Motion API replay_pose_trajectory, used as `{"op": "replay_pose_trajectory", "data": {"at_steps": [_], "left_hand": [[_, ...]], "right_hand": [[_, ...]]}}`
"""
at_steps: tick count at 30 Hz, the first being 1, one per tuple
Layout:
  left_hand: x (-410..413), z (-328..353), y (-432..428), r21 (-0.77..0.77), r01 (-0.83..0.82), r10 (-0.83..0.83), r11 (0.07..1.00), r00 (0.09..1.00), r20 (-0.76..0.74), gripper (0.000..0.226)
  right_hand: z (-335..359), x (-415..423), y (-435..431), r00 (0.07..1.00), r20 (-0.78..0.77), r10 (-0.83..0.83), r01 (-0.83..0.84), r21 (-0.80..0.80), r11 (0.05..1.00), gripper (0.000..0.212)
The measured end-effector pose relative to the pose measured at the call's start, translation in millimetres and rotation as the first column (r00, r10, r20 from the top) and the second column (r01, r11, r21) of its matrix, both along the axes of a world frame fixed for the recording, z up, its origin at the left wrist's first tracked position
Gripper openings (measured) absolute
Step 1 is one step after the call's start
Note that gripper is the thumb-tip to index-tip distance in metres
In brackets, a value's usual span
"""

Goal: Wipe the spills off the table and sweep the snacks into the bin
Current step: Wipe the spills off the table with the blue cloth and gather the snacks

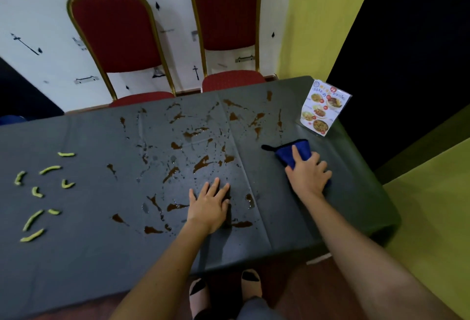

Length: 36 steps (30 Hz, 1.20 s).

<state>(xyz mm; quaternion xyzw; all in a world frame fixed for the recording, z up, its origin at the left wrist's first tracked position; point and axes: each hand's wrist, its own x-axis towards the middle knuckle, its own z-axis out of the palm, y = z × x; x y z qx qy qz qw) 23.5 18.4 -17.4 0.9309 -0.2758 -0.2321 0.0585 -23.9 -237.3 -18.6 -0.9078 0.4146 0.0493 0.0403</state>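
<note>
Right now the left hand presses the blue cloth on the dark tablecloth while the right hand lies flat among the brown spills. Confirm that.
Not quite: the hands are swapped. In the head view the right hand presses the blue cloth on the dark tablecloth, near the standing laminated menu card, while the left hand lies flat among the brown spills.

Dark-clothed table (76, 256): brown spills (201, 163), green snacks (38, 192), blue cloth (292, 153), menu card (323, 108).
</note>
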Motion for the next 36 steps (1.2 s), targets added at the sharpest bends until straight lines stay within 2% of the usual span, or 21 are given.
{"op": "replay_pose_trajectory", "data": {"at_steps": [3,5,9,12,16,18,23,27,29,33,36], "left_hand": [[8.9,3.9,14.5,-0.096,-0.025,0.032,0.995,0.997,0.065,0.051],[11.0,3.2,32.7,-0.098,-0.076,0.087,0.992,0.989,0.120,0.051],[9.2,-3.8,66.8,-0.034,-0.182,0.185,0.983,0.972,0.147,0.052],[8.6,-7.5,77.4,-0.007,-0.190,0.188,0.982,0.969,0.160,0.053],[12.3,-4.9,76.0,-0.055,-0.200,0.206,0.978,0.967,0.150,0.051],[13.0,-3.0,77.4,-0.044,-0.190,0.194,0.981,0.970,0.145,0.051],[20.6,2.4,81.6,0.010,-0.133,0.131,0.991,0.985,0.113,0.051],[25.0,4.5,82.8,0.022,-0.102,0.099,0.995,0.990,0.101,0.054],[24.3,2.8,86.0,0.016,-0.080,0.078,0.997,0.991,0.112,0.055],[26.2,-0.6,89.1,-0.013,-0.057,0.058,0.998,0.991,0.123,0.056],[25.6,-3.8,90.4,-0.009,-0.050,0.051,0.999,0.989,0.135,0.056]], "right_hand": [[2.4,-2.3,10.6,0.998,-0.011,-0.058,0.058,0.008,0.998,0.066],[5.7,0.1,33.7,0.998,0.000,-0.069,0.069,0.026,0.997,0.065],[8.9,0.9,97.4,0.994,0.024,0.106,-0.107,0.047,0.993,0.067],[7.9,-1.5,138.0,0.976,0.016,0.217,-0.218,0.056,0.974,0.067],[11.1,-4.1,131.5,0.963,0.013,0.269,-0.270,0.066,0.961,0.065],[12.5,-7.2,111.3,0.974,0.026,0.227,-0.228,0.044,0.973,0.063],[7.0,-26.0,57.1,0.999,0.027,-0.018,0.017,0.017,1.000,0.062],[6.3,-15.7,75.8,0.985,0.019,-0.173,0.173,0.028,0.985,0.063],[5.5,-8.4,106.3,0.991,0.039,-0.131,0.131,0.015,0.991,0.063],[-0.7,-6.4,165.0,0.997,0.042,0.062,-0.063,0.027,0.998,0.065],[2.0,-11.9,172.6,0.987,0.035,0.154,-0.155,0.032,0.987,0.063]]}}
